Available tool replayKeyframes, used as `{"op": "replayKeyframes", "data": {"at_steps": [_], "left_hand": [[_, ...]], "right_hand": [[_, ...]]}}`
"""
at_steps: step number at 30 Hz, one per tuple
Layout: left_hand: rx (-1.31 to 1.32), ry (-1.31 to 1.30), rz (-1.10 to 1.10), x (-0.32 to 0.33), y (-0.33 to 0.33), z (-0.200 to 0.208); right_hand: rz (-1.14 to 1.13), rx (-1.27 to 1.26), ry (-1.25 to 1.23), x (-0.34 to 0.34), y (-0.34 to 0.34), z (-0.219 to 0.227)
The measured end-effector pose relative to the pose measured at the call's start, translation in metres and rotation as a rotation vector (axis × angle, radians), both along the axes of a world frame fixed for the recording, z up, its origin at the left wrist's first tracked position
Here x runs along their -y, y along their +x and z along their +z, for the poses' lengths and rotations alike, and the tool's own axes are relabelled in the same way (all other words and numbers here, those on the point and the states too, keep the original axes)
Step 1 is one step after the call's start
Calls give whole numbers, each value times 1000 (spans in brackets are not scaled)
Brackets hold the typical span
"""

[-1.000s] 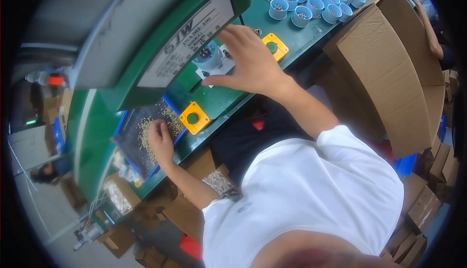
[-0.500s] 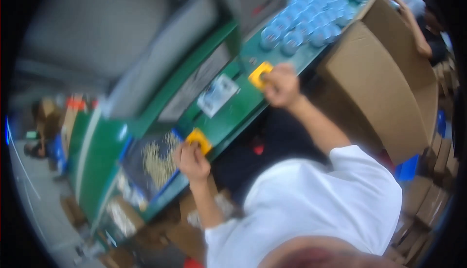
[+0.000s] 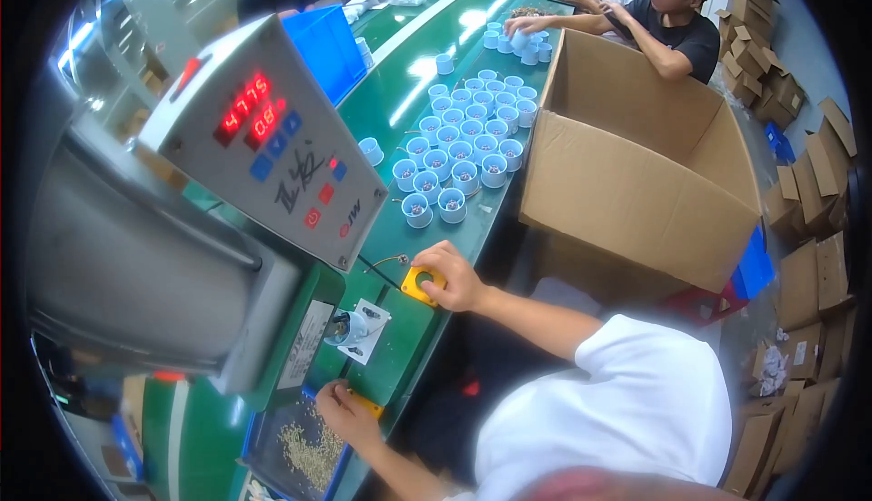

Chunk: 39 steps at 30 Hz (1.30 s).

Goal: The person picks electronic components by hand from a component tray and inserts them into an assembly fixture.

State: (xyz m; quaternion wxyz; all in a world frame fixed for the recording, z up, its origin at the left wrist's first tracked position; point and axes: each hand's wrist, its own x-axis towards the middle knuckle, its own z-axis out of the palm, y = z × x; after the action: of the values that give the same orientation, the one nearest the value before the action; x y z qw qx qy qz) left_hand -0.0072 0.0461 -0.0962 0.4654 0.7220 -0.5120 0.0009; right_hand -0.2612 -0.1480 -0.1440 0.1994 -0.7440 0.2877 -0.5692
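At far left, grey-and-green machine (image 3: 150,256) overhangs the bench. Lower down, tray (image 3: 270,413) with small pale parts (image 3: 311,454). Left hand (image 3: 350,417) half-curled over lower yellow box (image 3: 368,405); grip, cannot tell. Near it, blue cup (image 3: 351,328) at white plate (image 3: 375,339): if seated askew, pressure could crack it; fingers straying inward risk pinching. Right hand (image 3: 457,283) arched across upper yellow box (image 3: 411,286); pressing or resting, cannot tell. Beyond, grouped blue cups (image 3: 460,151); a knock could topple some.
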Motion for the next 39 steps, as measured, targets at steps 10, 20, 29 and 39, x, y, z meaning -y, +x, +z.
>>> {"op": "replayKeyframes", "data": {"at_steps": [10,20,29,39], "left_hand": [[-7,10,-37,1,-2,4],[-2,-9,-156,6,12,18],[15,15,-248,59,21,109],[124,515,-345,104,2,138]], "right_hand": [[15,-15,-23,5,-5,-1],[-13,6,-9,5,-3,-12],[23,9,25,9,3,-12],[-20,7,-21,10,-10,1]]}}
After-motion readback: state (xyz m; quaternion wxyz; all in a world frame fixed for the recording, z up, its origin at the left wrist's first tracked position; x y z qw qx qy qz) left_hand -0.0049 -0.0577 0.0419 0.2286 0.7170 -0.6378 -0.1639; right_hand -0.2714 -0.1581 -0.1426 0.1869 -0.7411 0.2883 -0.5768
